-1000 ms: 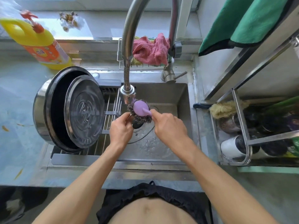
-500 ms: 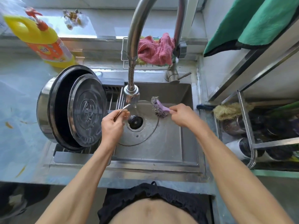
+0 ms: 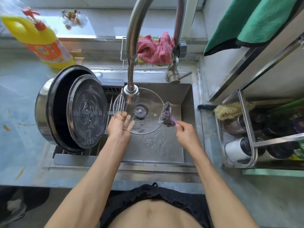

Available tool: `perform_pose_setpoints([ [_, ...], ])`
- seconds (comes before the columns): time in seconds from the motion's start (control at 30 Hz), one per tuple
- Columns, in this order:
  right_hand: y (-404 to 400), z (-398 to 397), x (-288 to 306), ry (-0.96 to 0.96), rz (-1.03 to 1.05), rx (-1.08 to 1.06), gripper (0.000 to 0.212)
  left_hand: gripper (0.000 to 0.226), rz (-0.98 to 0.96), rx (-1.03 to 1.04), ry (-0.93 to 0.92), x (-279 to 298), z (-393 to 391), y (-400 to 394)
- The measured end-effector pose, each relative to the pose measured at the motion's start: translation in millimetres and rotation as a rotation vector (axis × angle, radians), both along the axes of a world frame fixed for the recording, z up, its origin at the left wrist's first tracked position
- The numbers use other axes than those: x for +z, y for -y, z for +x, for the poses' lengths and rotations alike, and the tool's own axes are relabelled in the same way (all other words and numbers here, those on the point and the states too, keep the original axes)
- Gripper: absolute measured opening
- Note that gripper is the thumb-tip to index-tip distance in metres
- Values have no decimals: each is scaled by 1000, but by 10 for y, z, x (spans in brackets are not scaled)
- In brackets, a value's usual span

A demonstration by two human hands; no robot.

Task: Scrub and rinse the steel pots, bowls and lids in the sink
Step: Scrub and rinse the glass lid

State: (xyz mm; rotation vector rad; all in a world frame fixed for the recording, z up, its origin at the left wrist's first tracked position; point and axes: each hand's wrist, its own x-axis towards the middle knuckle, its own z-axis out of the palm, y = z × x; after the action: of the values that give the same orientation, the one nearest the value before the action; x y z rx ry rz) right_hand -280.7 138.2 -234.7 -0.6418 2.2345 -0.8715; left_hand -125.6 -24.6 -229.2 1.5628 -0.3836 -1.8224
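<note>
A clear glass lid (image 3: 144, 102) is over the sink (image 3: 185, 122), almost flat, just below the tap head (image 3: 130, 91). The left hand (image 3: 119, 125) holds the lid at its near left edge: the fingers go under the glass and show through it, and the thumb lies on the top. The right hand (image 3: 185, 134) grips the purple handle of a steel wool scrubber (image 3: 167, 115). The wool of the scrubber touches the right edge of the lid. On the left of the sink, a big steel pot (image 3: 44, 111) lies on its side on a drying rack (image 3: 77, 156), and a round steel lid (image 3: 87, 111) leans in its mouth. A yellow soap bottle (image 3: 41, 41) is on the bench (image 3: 18, 89) behind the pot. A pink cloth (image 3: 156, 48) lies in a wire basket behind the tap.
</note>
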Motion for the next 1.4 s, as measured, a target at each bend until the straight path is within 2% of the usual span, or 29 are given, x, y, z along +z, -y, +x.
perform_pose_setpoints([
  [0.07,-50,79,66,-61,-25,-25,33,35,57,16,-63,12,-60,-31],
  [0.2,-164,236,208,-185,-49,-9,31,31,105,-18,-39,42,-114,-68],
  [0.33,-245,391,380,-369,-50,129,33,28,185,-75,-103,96,-181,-153],
  [0.43,-280,498,452,-503,-28,262,37,34,181,-155,-96,197,-240,-227],
  [0.53,-296,381,428,-551,29,253,37,43,146,-214,-93,274,-203,-244],
  [0.63,-256,241,451,-604,85,203,38,41,153,-271,-95,385,-178,-251],
  [0.73,-229,451,519,-688,34,366,44,28,192,-263,-92,416,-134,-222],
  [0.8,-249,443,504,-681,45,393,40,32,183,-284,-93,402,-63,-219],
  [0.93,-237,25,353,-532,126,163,28,45,150,-344,-119,375,17,-280],
  [1.0,-196,-6,294,-280,15,-51,26,42,155,-339,-155,356,46,-322],
  [1.1,-32,99,285,225,-153,-376,32,40,153,-356,-147,298,66,-436],
  [1.17,112,166,248,405,-172,-452,35,31,110,-412,-146,295,38,-547],
  [1.27,255,241,125,527,-199,-533,18,26,6,-501,-132,272,78,-636],
  [1.3,292,237,89,581,-219,-555,20,26,-19,-527,-123,267,118,-609],
  [1.4,334,208,69,705,-271,-549,21,17,-78,-641,-1,250,249,-438],
])
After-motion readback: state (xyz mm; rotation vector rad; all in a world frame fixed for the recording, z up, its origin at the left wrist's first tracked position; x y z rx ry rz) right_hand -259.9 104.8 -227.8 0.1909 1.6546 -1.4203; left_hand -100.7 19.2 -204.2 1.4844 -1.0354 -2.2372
